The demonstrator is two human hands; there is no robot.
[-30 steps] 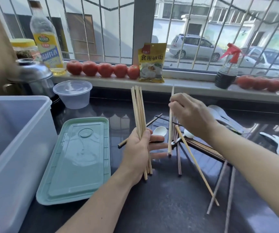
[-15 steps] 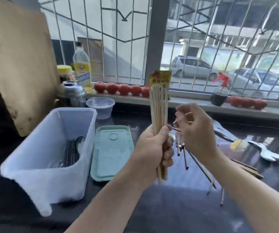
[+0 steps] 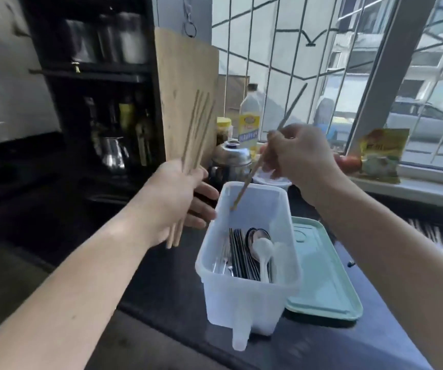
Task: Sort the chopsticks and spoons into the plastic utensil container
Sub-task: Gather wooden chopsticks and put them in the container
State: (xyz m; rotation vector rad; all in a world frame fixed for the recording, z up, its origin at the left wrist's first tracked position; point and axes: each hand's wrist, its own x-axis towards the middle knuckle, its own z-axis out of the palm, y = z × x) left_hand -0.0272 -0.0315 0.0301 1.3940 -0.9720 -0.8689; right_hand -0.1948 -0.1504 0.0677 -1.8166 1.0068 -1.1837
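The step in hand appears to be loading chopsticks into the container (image 3: pixel 247 292), which stands on the dark counter (image 3: pixel 308 343) near its left edge, with the green lid (image 3: pixel 321 276) lying flat just beside it on the right.

The right hand (image 3: pixel 299 158) pinches a single chopstick (image 3: pixel 251 174), fingers curled round its shaft. The stick slants down to the left, and its lower tip sits inside the container's far end, above the contents and apparently not touching them. The left hand (image 3: pixel 172 198) grips a bundle (image 3: pixel 196 129) of wooden chopsticks in the palm, with the fingers extended toward the container's left wall; the bundle points up and stands outside the rim.

Metal chopsticks, dark spoons and a white spoon (image 3: pixel 263 252) already lie lengthwise in the near half of the container.

Recommended procedure:
- Lower the single stick's angle until it runs along the container's long axis, then release it low, so it does not bounce out.
- Lay it along the left wall, apart from the spoons, to keep the kinds sorted.
- Bring the bundle over the rim before loosening the grip; a loose hold outside the rim risks sticks dropping onto the counter.
- Leave the lid where it lies until loading ends.
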